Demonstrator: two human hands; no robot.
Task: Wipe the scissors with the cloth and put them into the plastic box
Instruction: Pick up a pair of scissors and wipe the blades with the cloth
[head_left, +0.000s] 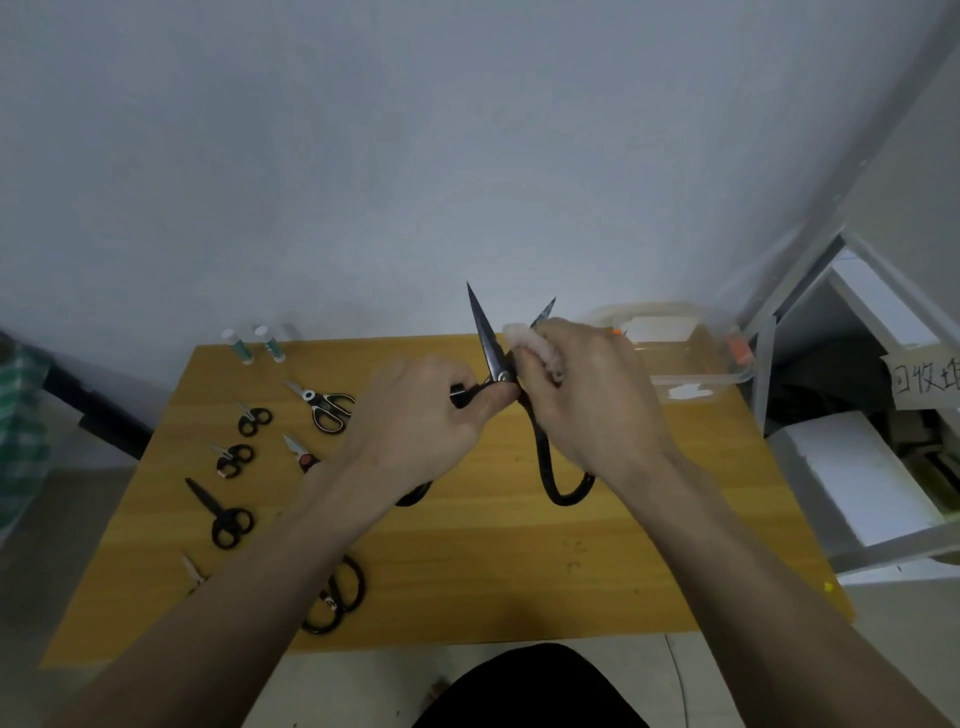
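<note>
Above the counter's (623, 519) far edge, left hand (426, 415) grips black scissors (485, 338) (blades apart); right hand (587, 395) pinches white cloth (535, 345) on one blade.

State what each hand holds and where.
Left hand grips the large black scissors near the pivot; right hand holds the cloth on one blade.

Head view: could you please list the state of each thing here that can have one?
Large black scissors: blades open, held up over the table.
Cloth: bunched, pressed on one blade.
Left hand: grips the scissors near the pivot.
Right hand: grips the cloth.
Plastic box: lid off, contents unclear.
Black-and-white scissors: blades closed, lying on the table.
Long black scissors: blades closed, lying flat.
</note>
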